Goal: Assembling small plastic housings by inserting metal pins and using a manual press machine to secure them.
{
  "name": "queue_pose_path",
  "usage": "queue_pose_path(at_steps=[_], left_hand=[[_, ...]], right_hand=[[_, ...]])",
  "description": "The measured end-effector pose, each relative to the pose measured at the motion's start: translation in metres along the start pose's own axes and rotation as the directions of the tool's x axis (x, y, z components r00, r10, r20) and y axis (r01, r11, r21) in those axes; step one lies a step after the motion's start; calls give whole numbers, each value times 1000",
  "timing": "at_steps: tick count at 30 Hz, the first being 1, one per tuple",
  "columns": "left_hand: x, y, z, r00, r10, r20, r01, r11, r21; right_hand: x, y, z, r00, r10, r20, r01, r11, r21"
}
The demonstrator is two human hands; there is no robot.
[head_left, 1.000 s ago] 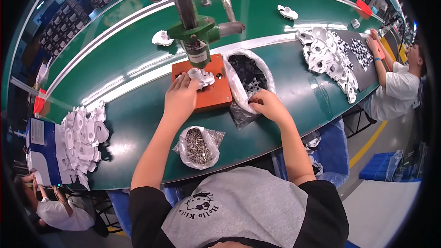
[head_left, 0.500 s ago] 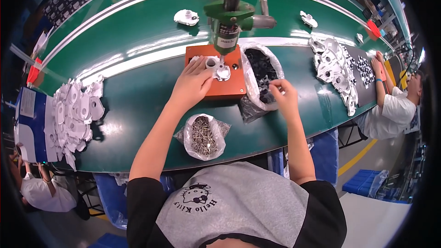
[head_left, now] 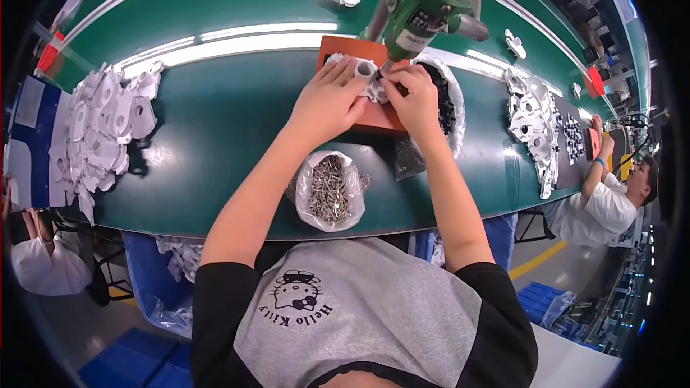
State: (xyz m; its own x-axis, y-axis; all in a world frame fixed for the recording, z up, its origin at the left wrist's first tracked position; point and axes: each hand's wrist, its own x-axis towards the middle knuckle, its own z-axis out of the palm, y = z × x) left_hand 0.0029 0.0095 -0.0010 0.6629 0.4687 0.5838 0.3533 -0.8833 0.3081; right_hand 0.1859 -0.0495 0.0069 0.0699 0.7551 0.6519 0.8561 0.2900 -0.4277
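Note:
Both hands meet on a white plastic part [head_left: 365,74] lying on an orange block [head_left: 345,49] under a green press head [head_left: 417,0]. My left hand [head_left: 327,100] lies flat on the part's left side and holds it down. My right hand [head_left: 411,95] pinches the part's right side, just below the press tip. Behind my right hand, a white bag of small black parts [head_left: 445,100] lies open. An open plastic bag of metal screws [head_left: 330,190] sits near the belt's front edge, between my forearms.
The green conveyor belt [head_left: 215,122] carries a heap of white plastic parts [head_left: 100,126] at the left and another heap [head_left: 532,126] at the right. One person sits at the right end [head_left: 600,205], another at the lower left [head_left: 39,259]. Blue crates stand on the floor.
My right hand left the bag of black parts and came onto the white part beside my left hand. The view shifted, so the press and block now sit higher and further right.

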Motion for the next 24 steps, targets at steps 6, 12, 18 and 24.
queue_pose_path(at_steps=[6,12,18,24], left_hand=[[-2,-3,2,1000,-29,-13,29,999,21],[-5,-3,1,1000,-23,-5,23,1000,8],[-6,0,5,998,-35,-58,34,999,-31],[-6,-2,8,996,-21,-88,18,999,-37]], right_hand=[[2,-2,-6,982,-124,143,127,992,-14],[-1,-17,-18,967,-109,229,123,991,-49],[-21,-47,-30,987,-15,162,47,979,-197],[-57,-103,-20,911,-111,398,5,966,258]])
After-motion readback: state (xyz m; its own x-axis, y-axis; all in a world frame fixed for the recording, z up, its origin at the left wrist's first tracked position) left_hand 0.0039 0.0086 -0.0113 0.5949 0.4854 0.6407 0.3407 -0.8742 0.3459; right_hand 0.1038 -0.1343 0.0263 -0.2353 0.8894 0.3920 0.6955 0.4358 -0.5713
